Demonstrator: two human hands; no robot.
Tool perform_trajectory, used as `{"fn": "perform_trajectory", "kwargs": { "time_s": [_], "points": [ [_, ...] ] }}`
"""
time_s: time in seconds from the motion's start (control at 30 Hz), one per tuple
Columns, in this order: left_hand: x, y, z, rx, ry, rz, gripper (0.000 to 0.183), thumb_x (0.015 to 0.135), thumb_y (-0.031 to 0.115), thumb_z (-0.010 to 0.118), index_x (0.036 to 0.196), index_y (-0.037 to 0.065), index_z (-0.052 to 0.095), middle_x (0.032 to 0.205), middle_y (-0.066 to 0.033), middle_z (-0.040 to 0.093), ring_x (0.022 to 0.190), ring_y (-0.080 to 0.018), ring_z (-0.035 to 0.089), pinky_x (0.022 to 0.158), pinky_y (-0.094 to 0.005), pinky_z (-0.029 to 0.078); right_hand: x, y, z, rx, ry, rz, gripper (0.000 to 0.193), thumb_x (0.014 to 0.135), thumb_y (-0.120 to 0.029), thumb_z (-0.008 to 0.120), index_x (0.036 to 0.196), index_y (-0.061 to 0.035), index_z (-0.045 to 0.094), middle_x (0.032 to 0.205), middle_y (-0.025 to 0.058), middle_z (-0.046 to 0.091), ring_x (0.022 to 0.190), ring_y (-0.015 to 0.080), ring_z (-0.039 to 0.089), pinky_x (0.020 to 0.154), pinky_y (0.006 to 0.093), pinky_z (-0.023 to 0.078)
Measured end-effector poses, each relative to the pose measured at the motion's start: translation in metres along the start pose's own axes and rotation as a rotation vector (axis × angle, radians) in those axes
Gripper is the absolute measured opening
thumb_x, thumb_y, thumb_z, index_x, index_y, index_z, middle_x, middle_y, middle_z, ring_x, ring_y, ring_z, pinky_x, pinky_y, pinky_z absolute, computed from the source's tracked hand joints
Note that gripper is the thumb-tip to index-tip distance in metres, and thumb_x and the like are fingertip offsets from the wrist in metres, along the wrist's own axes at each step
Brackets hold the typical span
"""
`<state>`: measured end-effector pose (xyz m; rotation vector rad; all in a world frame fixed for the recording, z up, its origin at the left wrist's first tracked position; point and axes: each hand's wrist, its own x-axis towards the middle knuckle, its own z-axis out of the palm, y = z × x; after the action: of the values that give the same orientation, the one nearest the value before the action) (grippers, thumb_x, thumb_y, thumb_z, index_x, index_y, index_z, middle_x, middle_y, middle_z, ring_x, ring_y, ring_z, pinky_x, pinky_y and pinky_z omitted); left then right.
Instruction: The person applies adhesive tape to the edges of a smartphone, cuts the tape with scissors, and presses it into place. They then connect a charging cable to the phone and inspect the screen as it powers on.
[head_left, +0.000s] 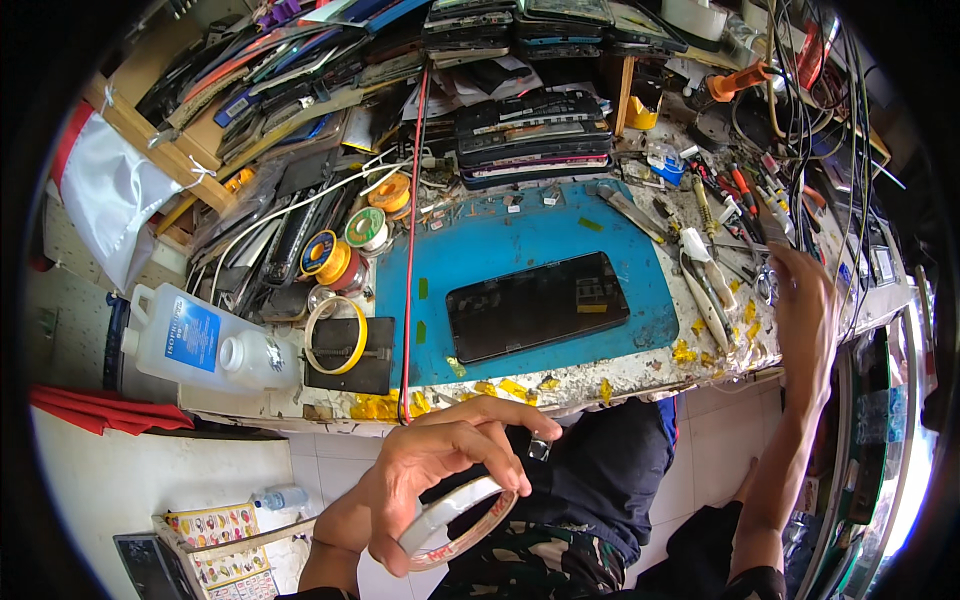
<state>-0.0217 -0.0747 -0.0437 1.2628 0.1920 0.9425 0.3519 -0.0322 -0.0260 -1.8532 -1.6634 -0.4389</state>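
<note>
My left hand [450, 455] is closed around a roll of white tape [455, 522], held over my lap in front of the bench edge. At its index fingertip sits a small dark, shiny square piece [540, 447]. My right hand [805, 295] reaches to the tools at the bench's right side. Its fingers are drawn together at the end of a dark, flat tool-like shape that I cannot make out. Between the hands, a black phone-sized screen panel [530, 308] lies on the blue work mat [415, 270].
Solder spools [368, 230], a yellow tape ring [337, 336] and a translucent jug [200, 335] stand at left. Stacked phones [535, 135] rise behind the mat. A red cable [411, 240] crosses its left side. Pliers [706, 300] and hanging black cables [850, 170] are at right.
</note>
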Motion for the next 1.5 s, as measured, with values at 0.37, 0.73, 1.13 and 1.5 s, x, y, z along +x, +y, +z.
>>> {"fn": "perform_trajectory", "kwargs": {
  "time_s": [0.37, 0.73, 1.13, 1.5],
  "points": [
    [0.007, 0.0, 0.02, -0.629, -0.01, -0.33, 0.106, 0.055, 0.095, 0.056, 0.089, -0.004, 0.064, 0.111, -0.041, 0.055, 0.077, -0.0229, 0.065, 0.067, -0.0301, 0.053, -0.059, -0.105, -0.007, 1.504, -0.452, -0.473, 0.014, 0.081, -0.011, 0.075, 0.091, -0.001, 0.074, 0.094, 0.0137, 0.072, 0.079, 0.0245, 0.07, 0.067, 0.0322, 0.055],
    [-0.006, -0.029, 0.018, -0.777, -0.127, -0.303, 0.116, 0.053, 0.097, 0.052, 0.1, -0.008, 0.062, 0.102, -0.0295, 0.061, 0.088, -0.0307, 0.065, 0.074, -0.0385, 0.053, -0.063, -0.104, 0.002, 1.681, -0.707, -0.494, 0.013, 0.084, -0.007, 0.072, 0.094, -0.0006, 0.076, 0.092, 0.0129, 0.07, 0.077, 0.0222, 0.067, 0.063, 0.0311, 0.052],
    [-0.009, -0.019, 0.012, -0.918, -0.171, -0.668, 0.11, 0.06, 0.09, 0.06, 0.105, -0.01, 0.06, 0.1, -0.0235, 0.061, 0.095, -0.0313, 0.063, 0.076, -0.0364, 0.053, -0.091, -0.11, 0.013, 1.924, -0.906, -0.35, 0.013, 0.083, -0.003, 0.074, 0.095, 0.0003, 0.069, 0.098, 0.0143, 0.065, 0.086, 0.0251, 0.066, 0.071, 0.0342, 0.052],
    [-0.007, 0.07, -0.053, 1.525, 0.629, -0.008, 0.068, 0.065, 0.023, 0.087, 0.123, 0.0, 0.058, 0.121, -0.0133, 0.058, 0.11, -0.0253, 0.056, 0.097, -0.0356, 0.043, -0.115, -0.094, 0.004, 1.336, -0.166, 0.158, 0.01, 0.08, -0.001, 0.071, 0.086, 0.0019, 0.064, 0.086, 0.0127, 0.063, 0.077, 0.0183, 0.06, 0.07, 0.0293, 0.048]
  ]
}}
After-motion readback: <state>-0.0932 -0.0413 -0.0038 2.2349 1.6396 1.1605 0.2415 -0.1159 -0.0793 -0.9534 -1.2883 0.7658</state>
